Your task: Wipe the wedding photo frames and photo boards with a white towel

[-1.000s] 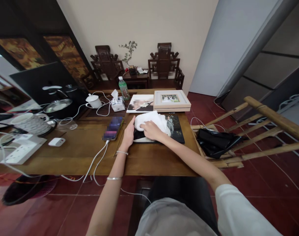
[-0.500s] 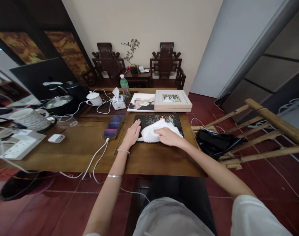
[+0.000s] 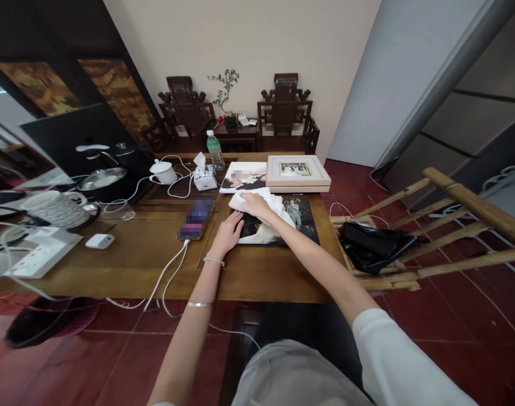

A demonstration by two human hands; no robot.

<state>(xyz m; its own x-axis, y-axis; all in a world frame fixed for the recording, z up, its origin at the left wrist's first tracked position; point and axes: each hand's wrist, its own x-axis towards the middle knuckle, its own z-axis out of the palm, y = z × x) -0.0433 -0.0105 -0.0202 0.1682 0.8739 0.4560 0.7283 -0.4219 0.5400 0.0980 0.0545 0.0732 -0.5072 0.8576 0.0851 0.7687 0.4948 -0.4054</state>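
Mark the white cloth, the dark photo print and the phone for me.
white cloth (image 3: 279,204): head view, fold at its right end.
dark photo print (image 3: 304,226): head view, uncovered right part.
phone (image 3: 195,220): head view, middle of its screen.

This was a home's sitting room, folks: carved wooden chairs (image 3: 285,107) stood along the wall, a wooden tea table (image 3: 147,254) carried a lidded cup (image 3: 163,172), a framed photo (image 3: 296,171) and a tissue box (image 3: 203,179)
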